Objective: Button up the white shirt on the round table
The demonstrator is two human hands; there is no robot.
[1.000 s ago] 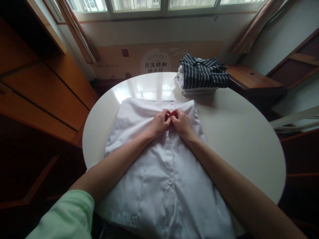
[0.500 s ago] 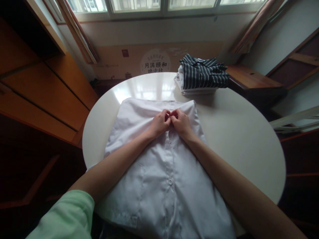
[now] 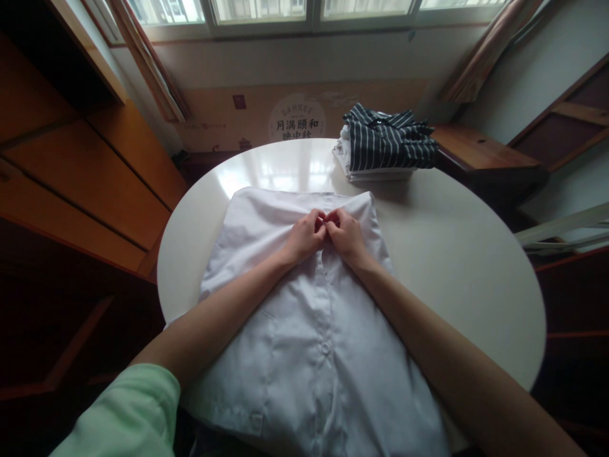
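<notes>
A white shirt (image 3: 295, 355) lies spread over the table, its button front running up the middle. Near its far edge, my left hand (image 3: 307, 233) and my right hand (image 3: 343, 232) meet fingertip to fingertip. Both are closed in a pinch on the shirt's front edges. Whatever button sits between the fingers is hidden by them. Closer to me, a round white button (image 3: 325, 348) shows on the placket.
The round white table (image 3: 466, 279) bears a stack of folded clothes at the back right, with a dark striped shirt (image 3: 392, 139) on top. A wooden cabinet (image 3: 85, 171) stands left, a wooden side table (image 3: 480, 149) behind right. Windows line the far wall.
</notes>
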